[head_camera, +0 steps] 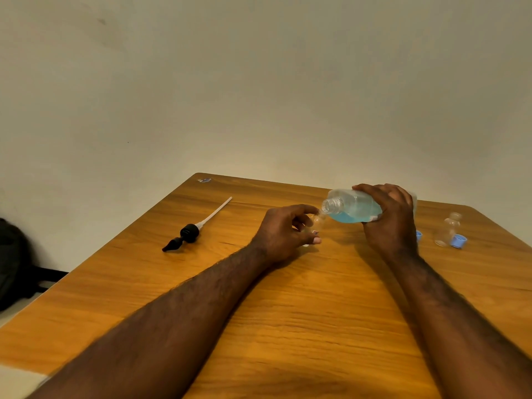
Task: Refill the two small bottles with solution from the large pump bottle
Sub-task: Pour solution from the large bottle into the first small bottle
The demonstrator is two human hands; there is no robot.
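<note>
Pump bottle point(354, 210) is tipped on its side above the surface point(288, 312), blue liquid inside, open mouth right at 1 small bottle point(316, 226). Right hand point(388, 217) has its fingers wrapped round the big one, and the left hand point(285, 231) fingers grip the little one. Other small bottle point(450, 228) stands off to the right, by a blue cap point(459, 241). Pump head point(190, 231) lies well left.

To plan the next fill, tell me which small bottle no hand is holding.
The small bottle at the far right, standing beside a blue cap. The other small bottle is gripped by the left hand at the tilted large bottle's mouth.
</note>
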